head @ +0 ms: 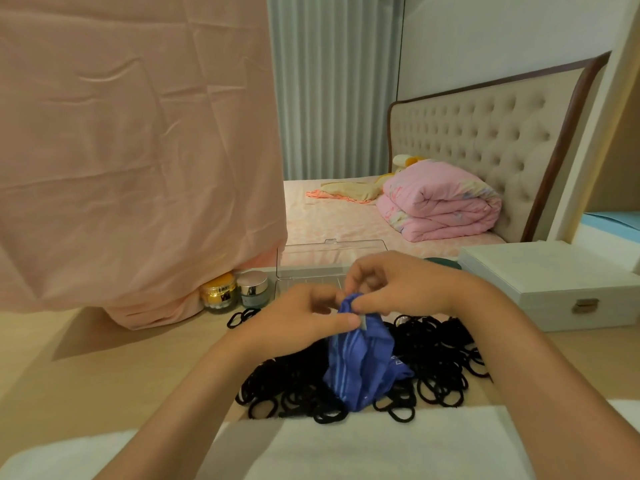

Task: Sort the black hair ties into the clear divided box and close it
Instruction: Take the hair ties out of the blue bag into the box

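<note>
A large heap of black hair ties (436,362) lies on the light wooden table in front of me. Above the heap hangs a blue plastic bag (360,362), held up by its top edge. My left hand (304,320) pinches that edge with thumb and fingers. My right hand (398,289) pinches the same edge from the right. Behind my hands stands the clear divided box (311,271), its lid (329,249) raised upright; my hands hide most of its compartments.
Two cosmetic jars (235,292) stand left of the box, by a hanging pink cloth (138,150). A white case with a metal latch (554,282) sits at the right. A white towel (346,445) covers the table's near edge. A bed lies beyond.
</note>
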`<state>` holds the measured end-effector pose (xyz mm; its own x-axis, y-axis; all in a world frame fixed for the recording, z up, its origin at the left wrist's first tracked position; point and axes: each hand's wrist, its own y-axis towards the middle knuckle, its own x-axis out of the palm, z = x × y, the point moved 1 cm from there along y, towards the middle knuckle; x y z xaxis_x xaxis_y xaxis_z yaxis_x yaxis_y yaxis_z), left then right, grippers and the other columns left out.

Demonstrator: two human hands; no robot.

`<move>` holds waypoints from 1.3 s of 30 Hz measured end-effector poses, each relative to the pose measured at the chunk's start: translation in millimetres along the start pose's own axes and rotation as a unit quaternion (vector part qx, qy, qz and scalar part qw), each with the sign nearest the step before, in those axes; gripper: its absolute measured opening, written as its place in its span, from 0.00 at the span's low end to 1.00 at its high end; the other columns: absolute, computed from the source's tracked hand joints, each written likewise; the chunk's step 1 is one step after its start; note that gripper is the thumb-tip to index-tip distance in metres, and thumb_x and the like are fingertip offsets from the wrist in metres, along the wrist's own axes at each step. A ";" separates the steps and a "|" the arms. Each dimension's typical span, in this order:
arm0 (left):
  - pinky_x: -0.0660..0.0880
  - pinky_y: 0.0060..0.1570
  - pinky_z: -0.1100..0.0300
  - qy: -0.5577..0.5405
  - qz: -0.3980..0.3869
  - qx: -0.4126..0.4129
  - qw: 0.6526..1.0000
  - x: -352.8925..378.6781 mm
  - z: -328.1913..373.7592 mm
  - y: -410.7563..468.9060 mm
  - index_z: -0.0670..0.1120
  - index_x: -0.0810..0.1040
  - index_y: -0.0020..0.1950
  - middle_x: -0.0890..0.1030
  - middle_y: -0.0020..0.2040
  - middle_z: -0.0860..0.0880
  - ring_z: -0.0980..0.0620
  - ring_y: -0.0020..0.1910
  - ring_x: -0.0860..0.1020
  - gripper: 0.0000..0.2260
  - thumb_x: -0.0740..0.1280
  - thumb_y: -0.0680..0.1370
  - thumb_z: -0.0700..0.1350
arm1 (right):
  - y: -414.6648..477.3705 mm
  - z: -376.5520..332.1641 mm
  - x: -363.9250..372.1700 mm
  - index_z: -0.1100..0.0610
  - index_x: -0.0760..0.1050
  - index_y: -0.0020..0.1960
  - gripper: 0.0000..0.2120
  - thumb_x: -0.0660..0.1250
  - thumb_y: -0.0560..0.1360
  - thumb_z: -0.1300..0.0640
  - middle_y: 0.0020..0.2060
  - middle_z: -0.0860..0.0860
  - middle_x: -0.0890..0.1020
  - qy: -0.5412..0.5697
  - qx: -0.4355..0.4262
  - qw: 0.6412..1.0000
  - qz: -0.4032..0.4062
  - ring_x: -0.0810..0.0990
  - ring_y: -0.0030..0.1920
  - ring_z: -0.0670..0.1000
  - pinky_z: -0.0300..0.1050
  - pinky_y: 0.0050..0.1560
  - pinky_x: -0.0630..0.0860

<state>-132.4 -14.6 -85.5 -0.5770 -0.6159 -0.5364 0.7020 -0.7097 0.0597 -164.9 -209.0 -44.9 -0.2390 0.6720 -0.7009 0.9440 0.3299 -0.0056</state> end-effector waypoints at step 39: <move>0.82 0.44 0.57 -0.222 0.301 0.137 0.917 -49.4 47.9 -22.7 0.45 0.85 0.52 0.87 0.48 0.47 0.46 0.48 0.86 0.07 0.73 0.76 0.36 | 10.7 -39.1 32.6 0.56 0.84 0.58 0.10 0.72 0.77 0.58 0.50 0.53 0.88 0.232 -0.047 0.959 0.154 0.87 0.53 0.54 0.55 0.61 0.80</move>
<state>-139.8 15.6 -20.1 -0.2756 -0.9597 0.0557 0.8531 -0.2175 0.4742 -171.4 -157.6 -39.9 -0.0485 0.9629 -0.2655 0.9665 0.1123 0.2307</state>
